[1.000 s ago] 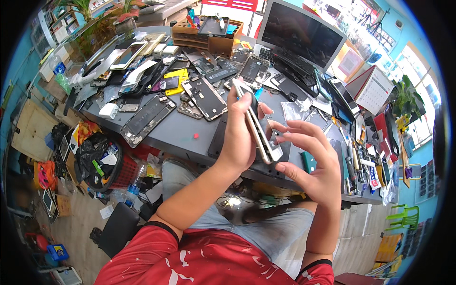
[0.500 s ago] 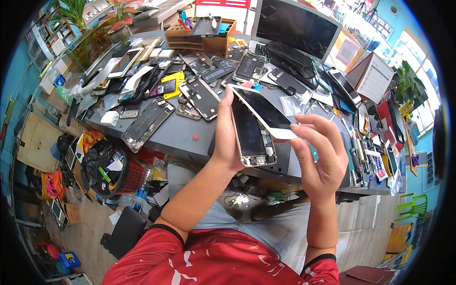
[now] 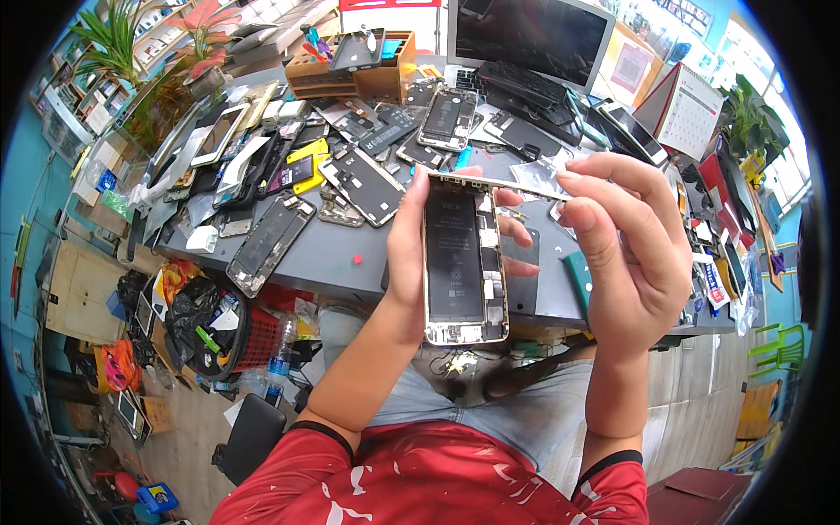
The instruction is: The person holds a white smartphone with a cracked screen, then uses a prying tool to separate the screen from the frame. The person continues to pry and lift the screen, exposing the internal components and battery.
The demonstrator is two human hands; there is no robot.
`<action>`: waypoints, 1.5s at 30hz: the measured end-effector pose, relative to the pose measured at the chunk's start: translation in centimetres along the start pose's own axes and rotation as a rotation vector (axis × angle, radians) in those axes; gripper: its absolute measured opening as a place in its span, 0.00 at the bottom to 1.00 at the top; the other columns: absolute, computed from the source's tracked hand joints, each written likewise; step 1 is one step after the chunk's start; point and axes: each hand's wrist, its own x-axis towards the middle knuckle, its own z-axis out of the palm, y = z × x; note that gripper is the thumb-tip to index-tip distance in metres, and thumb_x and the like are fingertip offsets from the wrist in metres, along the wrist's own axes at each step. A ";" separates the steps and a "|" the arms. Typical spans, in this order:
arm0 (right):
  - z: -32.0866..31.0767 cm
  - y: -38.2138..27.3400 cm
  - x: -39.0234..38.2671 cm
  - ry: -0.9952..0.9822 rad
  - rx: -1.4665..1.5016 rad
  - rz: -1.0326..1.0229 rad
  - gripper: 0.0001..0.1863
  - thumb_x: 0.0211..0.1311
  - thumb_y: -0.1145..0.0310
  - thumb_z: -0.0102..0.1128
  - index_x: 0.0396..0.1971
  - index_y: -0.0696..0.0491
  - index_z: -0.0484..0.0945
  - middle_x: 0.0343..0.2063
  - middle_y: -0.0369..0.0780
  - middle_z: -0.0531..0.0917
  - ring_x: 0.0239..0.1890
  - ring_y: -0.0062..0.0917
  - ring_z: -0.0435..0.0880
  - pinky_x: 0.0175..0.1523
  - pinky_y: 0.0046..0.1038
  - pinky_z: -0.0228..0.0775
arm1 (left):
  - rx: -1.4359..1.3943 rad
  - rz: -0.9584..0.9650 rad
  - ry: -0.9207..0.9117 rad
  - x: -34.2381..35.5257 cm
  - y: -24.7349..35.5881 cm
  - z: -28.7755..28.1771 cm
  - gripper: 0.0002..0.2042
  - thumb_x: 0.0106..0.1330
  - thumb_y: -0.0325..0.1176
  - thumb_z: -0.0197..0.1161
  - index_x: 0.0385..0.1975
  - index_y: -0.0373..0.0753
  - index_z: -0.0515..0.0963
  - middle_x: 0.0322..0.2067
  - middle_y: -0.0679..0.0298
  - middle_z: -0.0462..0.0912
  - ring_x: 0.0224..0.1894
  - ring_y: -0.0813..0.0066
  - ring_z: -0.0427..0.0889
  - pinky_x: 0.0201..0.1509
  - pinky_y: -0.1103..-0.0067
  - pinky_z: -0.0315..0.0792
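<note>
Phone body [image 3: 456, 262] fills the left hand [image 3: 405, 267]; the right hand [image 3: 634, 249] pinches its raised screen [image 3: 532, 188]. Opening seems underway; next needs gentle support.

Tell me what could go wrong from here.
The screen tilts off the opened phone; any cable between them is hidden and might strain. The right hand holds only the screen's far edge, so it could slip. The left hand holds the phone off the desk, so a fumble might drop it.

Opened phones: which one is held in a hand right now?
The gold-edged phone, gripped by the left hand with its black battery showing; the other opened phones lie on the desk.
</note>
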 end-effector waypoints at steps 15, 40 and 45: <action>-0.9 -1.7 -1.2 -0.051 0.003 0.086 0.12 0.76 0.71 0.77 0.52 0.62 0.94 0.53 0.50 0.91 0.49 0.31 0.89 0.54 0.31 0.80 | 0.176 -0.001 0.162 -0.1 0.6 1.1 0.38 0.90 0.70 0.35 0.70 0.37 0.69 0.52 0.37 0.86 0.49 0.38 0.94 0.51 0.37 0.92; 2.7 -0.1 -13.6 -0.049 0.236 0.303 0.38 0.65 0.61 0.88 0.73 0.57 0.84 0.71 0.54 0.86 0.64 0.47 0.92 0.64 0.38 0.87 | 0.273 0.277 0.375 1.4 0.2 -2.3 0.18 0.77 0.26 0.46 0.61 0.33 0.76 0.67 0.40 0.83 0.79 0.38 0.79 0.84 0.47 0.76; 2.8 0.2 -15.0 -0.020 0.258 0.294 0.38 0.65 0.61 0.88 0.72 0.58 0.85 0.69 0.55 0.87 0.62 0.47 0.93 0.64 0.38 0.89 | 0.668 0.366 0.440 0.9 -0.2 -1.1 0.17 0.74 0.19 0.45 0.58 0.33 0.76 0.65 0.43 0.83 0.73 0.47 0.85 0.80 0.53 0.79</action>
